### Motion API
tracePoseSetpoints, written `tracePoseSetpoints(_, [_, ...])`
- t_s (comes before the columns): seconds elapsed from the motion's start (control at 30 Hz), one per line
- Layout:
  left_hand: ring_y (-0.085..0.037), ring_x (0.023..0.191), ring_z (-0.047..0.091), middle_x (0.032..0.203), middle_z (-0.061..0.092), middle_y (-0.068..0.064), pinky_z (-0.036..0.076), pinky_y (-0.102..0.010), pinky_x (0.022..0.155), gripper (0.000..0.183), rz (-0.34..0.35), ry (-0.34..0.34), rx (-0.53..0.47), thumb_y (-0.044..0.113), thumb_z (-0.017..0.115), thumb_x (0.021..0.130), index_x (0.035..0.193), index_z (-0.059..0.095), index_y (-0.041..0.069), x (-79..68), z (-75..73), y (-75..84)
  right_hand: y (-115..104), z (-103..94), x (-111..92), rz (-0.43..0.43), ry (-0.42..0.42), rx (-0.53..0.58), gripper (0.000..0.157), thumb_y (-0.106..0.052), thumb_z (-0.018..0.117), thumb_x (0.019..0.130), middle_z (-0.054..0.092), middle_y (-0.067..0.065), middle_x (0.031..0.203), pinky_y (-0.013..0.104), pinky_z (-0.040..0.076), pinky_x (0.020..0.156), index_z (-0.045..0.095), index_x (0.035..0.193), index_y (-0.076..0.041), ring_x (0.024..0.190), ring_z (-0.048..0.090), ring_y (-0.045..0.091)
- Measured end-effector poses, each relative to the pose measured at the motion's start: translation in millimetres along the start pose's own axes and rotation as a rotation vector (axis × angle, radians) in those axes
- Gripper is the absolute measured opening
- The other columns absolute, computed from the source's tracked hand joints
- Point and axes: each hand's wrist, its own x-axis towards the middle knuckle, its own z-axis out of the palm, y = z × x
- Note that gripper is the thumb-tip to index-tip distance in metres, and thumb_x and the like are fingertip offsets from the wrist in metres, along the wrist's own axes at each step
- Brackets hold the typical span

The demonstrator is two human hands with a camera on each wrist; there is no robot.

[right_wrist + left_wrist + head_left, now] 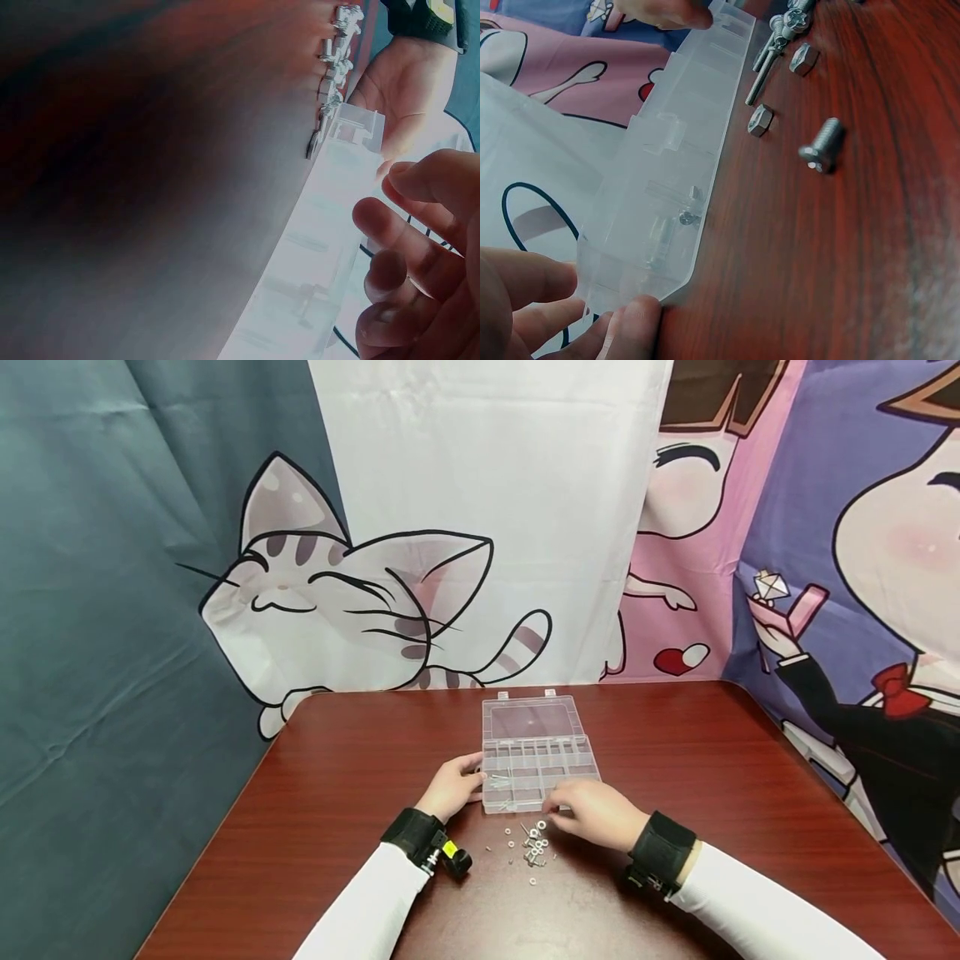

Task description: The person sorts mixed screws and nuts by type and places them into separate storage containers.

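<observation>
A clear plastic compartment box [542, 783] lies with its lid [532, 718] folded back. My left hand [452, 785] rests its fingertips against the box's left end, near the front corner, as the left wrist view [540, 307] also shows. Over the front right part of the box is my right hand [596, 810], its fingers [386, 274] loosely bent with nothing visible between them. Long pale screws [498, 782] lie in left compartments. In front of the box is a small pile of screws, nuts and washers [536, 843].
A single screw [823, 146] and two hex nuts [760, 120] lie loose on the wooden table [360, 735] before the box. One washer [533, 882] sits nearer me. Behind the table hangs a cartoon-printed curtain [487, 460].
</observation>
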Motion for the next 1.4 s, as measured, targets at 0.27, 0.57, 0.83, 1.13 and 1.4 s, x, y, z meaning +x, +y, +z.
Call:
tracePoseSetpoints(0.27, [-0.032, 0.11, 0.064, 0.141, 0.051, -0.025, 0.06, -0.037, 0.081, 0.047, -0.02, 0.018, 0.008, 0.004, 0.054, 0.1, 0.145, 0.045, -0.004, 10.4, -0.9, -17.1, -0.7, 1.1, 3.4, -0.088, -0.011, -0.067, 0.009, -0.012, 0.076, 0.083, 0.062, -0.012, 0.081, 0.023, 0.052, 0.065, 0.075, 0.088, -0.019, 0.075, 0.059, 0.003])
tracePoseSetpoints(0.57, [-0.03, 0.109, 0.065, 0.141, 0.051, -0.025, 0.06, -0.036, 0.081, 0.047, -0.01, 0.011, -0.014, 0.003, 0.053, 0.099, 0.145, 0.045, -0.005, 11.4, -1.1, -16.5, -7.6, 4.9, 11.5, -0.19, -0.039, -0.204, 0.014, -0.013, 0.078, 0.077, 0.052, -0.012, 0.073, 0.023, 0.043, 0.05, 0.069, 0.075, -0.023, 0.065, 0.056, 0.006])
tracePoseSetpoints(0.83, [-0.032, 0.112, 0.063, 0.143, 0.049, -0.025, 0.06, -0.037, 0.082, 0.047, -0.015, 0.002, -0.002, 0.004, 0.054, 0.1, 0.146, 0.045, -0.004, 11.1, -3.3, -18.0, -13.6, 5.0, 16.4, -0.209, -0.063, -0.226, 0.021, -0.009, 0.078, 0.074, 0.049, -0.012, 0.069, 0.02, 0.037, 0.046, 0.064, 0.068, -0.023, 0.059, 0.05, 0.004])
tracePoseSetpoints(1.13, [-0.033, 0.113, 0.062, 0.142, 0.048, -0.027, 0.06, -0.037, 0.082, 0.048, -0.013, 0.002, -0.009, 0.004, 0.054, 0.1, 0.146, 0.044, -0.005, 10.5, -3.4, -17.0, -14.7, 8.1, 19.9, -0.213, -0.069, -0.253, 0.022, -0.015, 0.079, 0.079, 0.048, -0.011, 0.068, 0.02, 0.038, 0.047, 0.061, 0.069, -0.023, 0.057, 0.046, 0.002])
tracePoseSetpoints(1.4, [-0.037, 0.114, 0.062, 0.14, 0.049, -0.029, 0.06, -0.038, 0.081, 0.047, -0.002, 0.002, -0.034, 0.002, 0.053, 0.1, 0.145, 0.043, -0.007, 10.4, -1.1, -18.9, -13.1, 13.7, 22.1, -0.194, -0.097, -0.279, 0.022, -0.019, 0.08, 0.076, 0.046, -0.012, 0.067, 0.022, 0.038, 0.046, 0.06, 0.067, -0.025, 0.056, 0.046, 0.003])
